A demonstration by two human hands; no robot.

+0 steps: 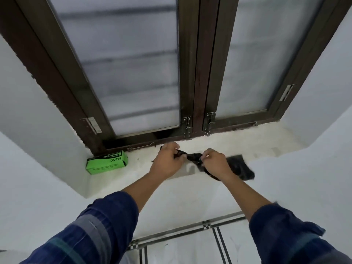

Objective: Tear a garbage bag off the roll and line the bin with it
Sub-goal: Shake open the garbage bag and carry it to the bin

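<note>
A black garbage bag (240, 167) stretches between both hands above the white window sill (238, 141). My left hand (167, 159) pinches one bunched end of the black plastic. My right hand (215, 161) grips the plastic a short way to the right, and the loose remainder of the bag hangs blurred beyond it. A green garbage bag box (106, 162) lies on the sill at the left, against the window frame. No bin is in view.
A brown-framed window (188, 73) with frosted panes and metal latches stands right behind the sill. White walls flank the recess on both sides. Tiled floor (186, 248) with dark lines shows below, between my blue-sleeved arms.
</note>
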